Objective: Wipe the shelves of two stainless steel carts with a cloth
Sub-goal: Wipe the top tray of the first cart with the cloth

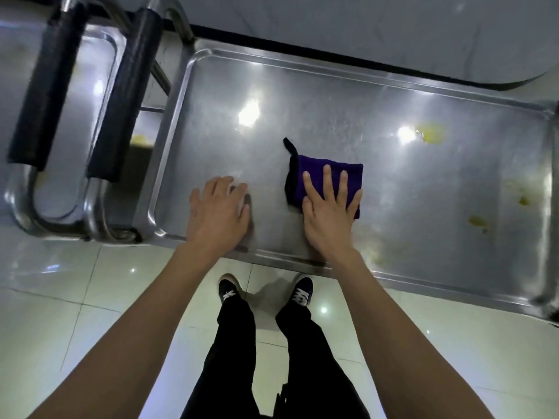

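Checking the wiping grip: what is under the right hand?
The folded purple cloth lies under the right hand, flat on the cart shelf. The steel beneath it is hidden.

1. I count two stainless steel carts: the near cart (pixel 453 164) and a second cart (pixel 18 86) at the left.
2. Two black handle grips (pixel 45 86), one per cart.
3. One purple cloth (pixel 314 173).
4. Two hands: left hand (pixel 219 210), right hand (pixel 329 216).
5. Yellowish stains (pixel 431 133) on the near shelf: at least three.
6. Two shoes (pixel 228 290).
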Tool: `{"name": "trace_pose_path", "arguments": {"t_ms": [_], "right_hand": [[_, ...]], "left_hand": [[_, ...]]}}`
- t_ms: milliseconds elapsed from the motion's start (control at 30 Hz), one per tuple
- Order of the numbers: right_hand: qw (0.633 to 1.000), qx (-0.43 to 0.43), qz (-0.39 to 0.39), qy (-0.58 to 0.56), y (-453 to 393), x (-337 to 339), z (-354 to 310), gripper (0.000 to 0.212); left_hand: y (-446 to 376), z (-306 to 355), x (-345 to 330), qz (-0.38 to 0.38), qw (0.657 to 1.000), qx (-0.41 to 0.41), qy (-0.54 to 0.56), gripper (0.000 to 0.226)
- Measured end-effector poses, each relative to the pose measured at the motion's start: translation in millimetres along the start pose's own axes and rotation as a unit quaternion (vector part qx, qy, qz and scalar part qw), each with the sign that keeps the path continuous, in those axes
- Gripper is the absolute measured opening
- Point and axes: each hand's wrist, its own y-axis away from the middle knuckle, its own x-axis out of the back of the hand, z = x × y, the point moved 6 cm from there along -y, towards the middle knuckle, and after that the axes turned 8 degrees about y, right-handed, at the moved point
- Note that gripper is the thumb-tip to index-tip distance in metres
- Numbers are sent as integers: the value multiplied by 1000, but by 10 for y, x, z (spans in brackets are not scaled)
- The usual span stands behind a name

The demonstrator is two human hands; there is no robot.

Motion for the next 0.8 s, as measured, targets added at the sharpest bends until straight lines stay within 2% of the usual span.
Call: {"name": "trace_pose_path", "arguments": {"t_ms": [233, 500, 633, 800], "right_hand": [[996, 93, -17, 2, -151, -87, -1288, 55], [984, 176, -35, 15, -410, -77, -2182, 54], [978, 203, -32, 25, -475, -109, -2376, 54], [978, 206, -20, 1, -465, -112, -2207, 51]], "left_hand": [[243, -714, 133, -3, 997, 70, 20, 47], [496, -1037, 124, 37, 995, 88, 44, 38], [585, -1110, 68, 45, 995, 83, 29, 30], [592, -1086, 33, 57, 995, 76, 8, 28]]}}
